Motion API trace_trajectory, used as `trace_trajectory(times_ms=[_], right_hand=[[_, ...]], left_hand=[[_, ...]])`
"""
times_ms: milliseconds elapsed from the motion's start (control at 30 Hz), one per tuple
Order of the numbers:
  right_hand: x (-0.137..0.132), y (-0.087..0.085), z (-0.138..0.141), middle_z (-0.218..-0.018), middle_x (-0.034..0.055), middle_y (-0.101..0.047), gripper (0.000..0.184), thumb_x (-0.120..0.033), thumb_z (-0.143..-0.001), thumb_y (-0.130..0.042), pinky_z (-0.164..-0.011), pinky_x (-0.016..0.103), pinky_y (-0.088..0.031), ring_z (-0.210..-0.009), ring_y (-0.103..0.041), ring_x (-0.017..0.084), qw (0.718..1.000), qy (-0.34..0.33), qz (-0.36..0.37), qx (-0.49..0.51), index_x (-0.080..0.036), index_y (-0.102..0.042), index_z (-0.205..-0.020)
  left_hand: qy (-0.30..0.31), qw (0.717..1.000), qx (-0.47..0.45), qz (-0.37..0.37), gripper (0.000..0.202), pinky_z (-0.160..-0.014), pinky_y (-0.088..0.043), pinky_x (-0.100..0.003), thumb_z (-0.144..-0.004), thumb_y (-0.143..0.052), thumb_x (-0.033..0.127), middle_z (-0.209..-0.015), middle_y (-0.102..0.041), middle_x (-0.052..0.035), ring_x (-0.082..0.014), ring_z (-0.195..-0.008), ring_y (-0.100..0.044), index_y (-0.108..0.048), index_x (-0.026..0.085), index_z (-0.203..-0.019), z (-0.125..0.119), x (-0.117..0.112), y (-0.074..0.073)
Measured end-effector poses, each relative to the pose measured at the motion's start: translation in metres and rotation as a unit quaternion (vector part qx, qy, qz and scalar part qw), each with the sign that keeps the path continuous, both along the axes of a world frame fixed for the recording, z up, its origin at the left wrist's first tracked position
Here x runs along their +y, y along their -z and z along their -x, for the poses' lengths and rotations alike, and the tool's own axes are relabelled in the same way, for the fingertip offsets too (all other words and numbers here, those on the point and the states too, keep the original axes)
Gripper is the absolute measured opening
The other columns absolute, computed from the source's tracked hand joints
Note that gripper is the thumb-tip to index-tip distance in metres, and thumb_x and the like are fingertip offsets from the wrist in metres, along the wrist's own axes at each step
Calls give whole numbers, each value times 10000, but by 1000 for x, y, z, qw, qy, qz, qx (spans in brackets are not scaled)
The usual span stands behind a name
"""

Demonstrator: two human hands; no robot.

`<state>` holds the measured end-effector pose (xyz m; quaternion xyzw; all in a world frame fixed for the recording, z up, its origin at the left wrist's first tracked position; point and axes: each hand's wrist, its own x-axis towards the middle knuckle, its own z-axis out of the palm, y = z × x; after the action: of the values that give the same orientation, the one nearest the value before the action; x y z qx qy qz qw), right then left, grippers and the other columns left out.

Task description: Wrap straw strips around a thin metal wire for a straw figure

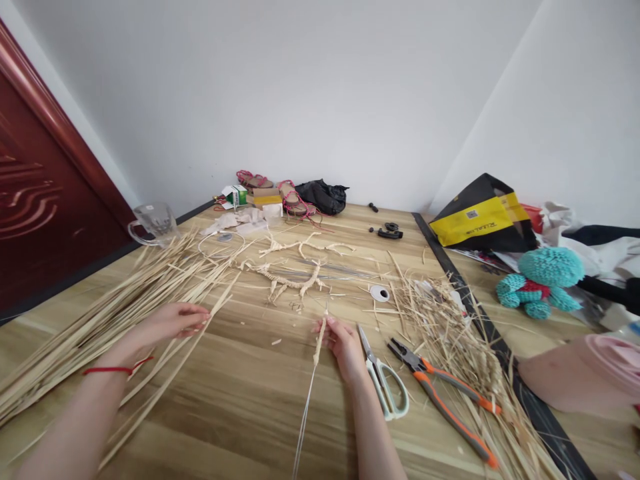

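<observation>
My right hand (343,343) pinches a straw-wrapped wire piece (319,347) over the middle of the table; thin bare wires (303,427) trail from its lower end toward me. To the left, my left hand (177,321), with a red string at the wrist, has its fingertips closed at a pale straw strip (219,305) by the edge of the long straw bundle (135,300). Beyond my hands lies a straw-wrapped animal-like figure (295,283) with several legs. Another branching straw-wrapped piece (305,247) rests behind it.
Right of my right hand lie scissors (383,380), orange-handled pliers (445,393) and a straw scrap pile (445,313). A white tape roll (379,293) is near them. A glass mug (155,223) stands far left; sandals (295,199) and a black bag (323,195) sit by the wall.
</observation>
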<state>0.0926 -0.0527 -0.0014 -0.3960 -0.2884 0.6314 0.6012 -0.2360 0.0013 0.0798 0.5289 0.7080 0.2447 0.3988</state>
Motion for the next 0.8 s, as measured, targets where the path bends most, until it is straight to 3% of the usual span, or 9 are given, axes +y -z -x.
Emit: trace_trajectory(times_ms=[67,267,367,533,667,800], right_hand=[[1,1,0,-731,62,-698,277,-432,-700,-670,-554,266,-441,-606,-590,172,1000,2,4,0,-160,-707,-741],[3,6,2,-749,62,-697,276,-418,-679,-698,-493,222,-393,-555,-539,130,1000,-20,-1,2,-150,-696,-743],[3,6,3,-773,51,-694,244,-376,-682,-712,-508,201,-398,-572,-533,108,999,-37,-10,9,-151,-692,-777],[-1,-1,1,-788,39,-688,206,-322,-652,-752,-613,219,-461,-677,-595,120,995,-78,2,58,-158,-668,-743],[-7,-11,-2,-922,94,-691,227,-342,-649,-751,-741,362,-494,-892,-630,225,979,-159,-10,127,-165,-645,-745],[-9,-13,-2,-948,102,-697,230,-340,-647,-753,-769,410,-495,-925,-634,249,973,-176,-10,146,-174,-649,-767]], left_hand=[[24,994,-99,41,263,-699,-458,-237,-652,-698,378,-691,-683,25,-136,-734,-605,-672,170,-812,-6,-11,-9],[95,978,-178,47,262,-689,-481,-259,-654,-700,369,-794,-675,-3,-155,-753,-600,-666,202,-854,-41,-28,-19],[125,977,-172,10,315,-722,-504,-312,-636,-704,399,-840,-675,-48,-204,-798,-620,-658,192,-868,-64,-31,-14],[114,973,-116,-167,248,-850,-484,-351,-706,-648,382,-943,-663,-40,-223,-915,-613,-616,228,-898,-104,-49,-1],[168,961,-175,-137,201,-801,-511,-327,-774,-584,352,-945,-665,-36,-209,-899,-629,-591,237,-939,-135,-69,11],[185,954,-212,-103,148,-721,-518,-307,-800,-549,329,-890,-676,-35,-193,-816,-650,-574,215,-891,-148,-71,24]])
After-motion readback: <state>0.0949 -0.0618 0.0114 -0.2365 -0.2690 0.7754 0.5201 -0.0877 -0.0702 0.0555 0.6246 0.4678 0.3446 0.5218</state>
